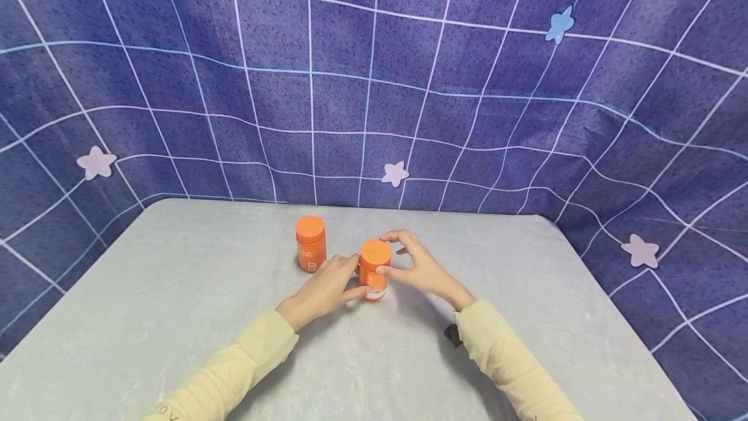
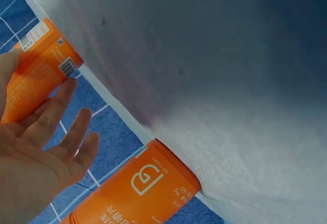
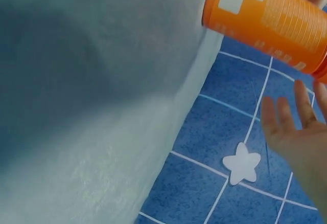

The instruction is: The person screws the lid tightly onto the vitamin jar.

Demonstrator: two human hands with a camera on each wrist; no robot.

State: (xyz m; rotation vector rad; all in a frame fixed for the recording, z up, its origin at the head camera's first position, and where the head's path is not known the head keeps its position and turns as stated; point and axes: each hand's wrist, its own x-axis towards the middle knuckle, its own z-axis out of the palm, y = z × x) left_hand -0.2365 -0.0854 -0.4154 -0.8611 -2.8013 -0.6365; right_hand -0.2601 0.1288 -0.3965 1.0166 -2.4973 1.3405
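An orange bottle [image 1: 374, 278] [image 2: 36, 75] [image 3: 271, 22] stands upright on the table. My left hand [image 1: 325, 288] [image 2: 43, 152] grips its lower body, thumb in front and fingers on the left and behind; the other fingers spread loosely. The right hand [image 1: 425, 273] [image 3: 301, 137] has thumb and index finger around the orange lid [image 1: 376, 253], with its remaining fingers extended off the bottle. Just left of the left hand, a second orange bottle [image 1: 311, 245] [image 2: 148, 188] stands closed and untouched. In the right wrist view the right thumb is hidden.
A grey cloth-covered table [image 1: 350, 369] extends around the bottles. Behind it and at both sides hangs a blue grid-patterned cloth [image 1: 339, 102] with stars. A small black object [image 1: 452, 335] lies beside the right sleeve, partly covered by it.
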